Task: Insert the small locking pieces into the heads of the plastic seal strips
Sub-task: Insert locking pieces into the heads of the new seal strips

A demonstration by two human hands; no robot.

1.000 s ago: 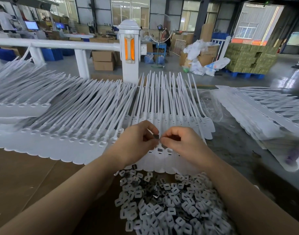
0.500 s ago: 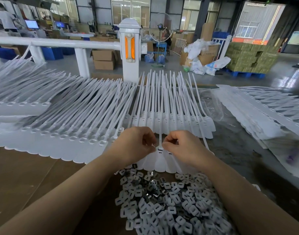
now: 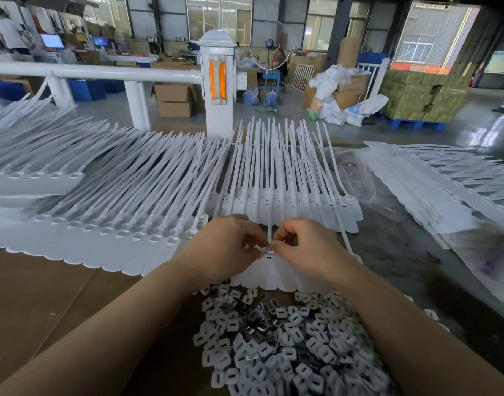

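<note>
Both hands point(image 3: 269, 247) pinching one strip head point(image 3: 268, 253)

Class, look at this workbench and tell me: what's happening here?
A person is assembling plastic seals. Both the left hand and right hand pinch at the head of one seal strip, apparently pressing in a locking piece. A pile of locking pieces lies nearer, and rows of strips fan out behind.
</note>
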